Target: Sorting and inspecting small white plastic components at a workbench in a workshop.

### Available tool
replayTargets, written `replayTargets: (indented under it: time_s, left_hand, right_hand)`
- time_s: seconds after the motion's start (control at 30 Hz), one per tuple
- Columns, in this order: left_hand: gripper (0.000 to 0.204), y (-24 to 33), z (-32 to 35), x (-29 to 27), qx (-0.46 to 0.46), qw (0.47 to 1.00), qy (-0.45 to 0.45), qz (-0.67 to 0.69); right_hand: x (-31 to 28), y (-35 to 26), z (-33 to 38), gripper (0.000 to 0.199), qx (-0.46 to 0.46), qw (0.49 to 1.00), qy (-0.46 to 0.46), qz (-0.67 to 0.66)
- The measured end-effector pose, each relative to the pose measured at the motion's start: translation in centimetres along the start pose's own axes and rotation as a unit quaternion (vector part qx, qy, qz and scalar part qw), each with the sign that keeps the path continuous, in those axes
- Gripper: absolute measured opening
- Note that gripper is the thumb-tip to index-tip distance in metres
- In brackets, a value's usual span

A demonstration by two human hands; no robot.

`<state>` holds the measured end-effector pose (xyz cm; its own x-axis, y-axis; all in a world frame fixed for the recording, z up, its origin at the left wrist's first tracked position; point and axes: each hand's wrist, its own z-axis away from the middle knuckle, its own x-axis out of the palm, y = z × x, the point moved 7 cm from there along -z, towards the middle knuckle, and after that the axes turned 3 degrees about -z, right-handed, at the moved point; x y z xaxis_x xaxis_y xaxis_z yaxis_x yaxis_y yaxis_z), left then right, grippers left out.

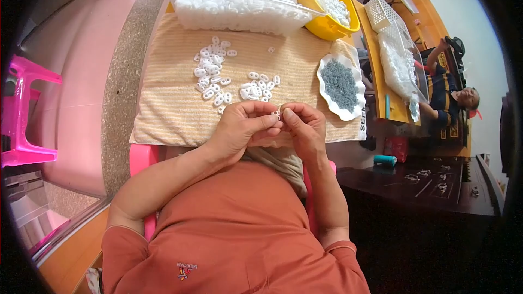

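**Two-holed white plastic pieces: one in hand, two heaps, bulk stock largely in containers**

Clock centred on the hands; 12 points away from the wearer.

- Left hand: thumb and finger pinched narrow on one small white two-holed piece.
- Right hand: fingertips closed in at the same piece; whether they hold a second part, cannot tell.
- Striped towel: under the heaps.
- Smaller heap: white two-holed pieces, 11 o'clock, just beyond the hands.
- Scalloped white dish: 2 o'clock; well filled with small grey-blue parts.
- Larger heap: same kind, 10 o'clock.
- Yellow basin: 1 o'clock; white pieces inside.
- Clear plastic bin: between 11 and 12, heaped white.

Progress, as judged: one piece in hand, apparently unfinished; much stock remains. Which heap, if either, is finished cannot be told.
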<state>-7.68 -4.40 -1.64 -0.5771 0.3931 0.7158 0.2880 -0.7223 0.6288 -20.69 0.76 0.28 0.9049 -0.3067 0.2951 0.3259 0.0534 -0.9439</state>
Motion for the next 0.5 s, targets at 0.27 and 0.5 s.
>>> replayTargets:
  time_s: [0.27,0.5]
  left_hand:
    - [0.021,0.04,0.05,0.08,-0.005,1.0,0.003,-0.004]
    - [0.02,0.01,0.02,-0.07,-0.006,1.0,0.008,0.0]
  right_hand:
    - [0.14,0.5,-0.13,0.011,-0.011,1.0,-0.01,-0.007]
    - [-0.04,0.98,-0.15,0.012,0.015,0.999,-0.017,-0.048]
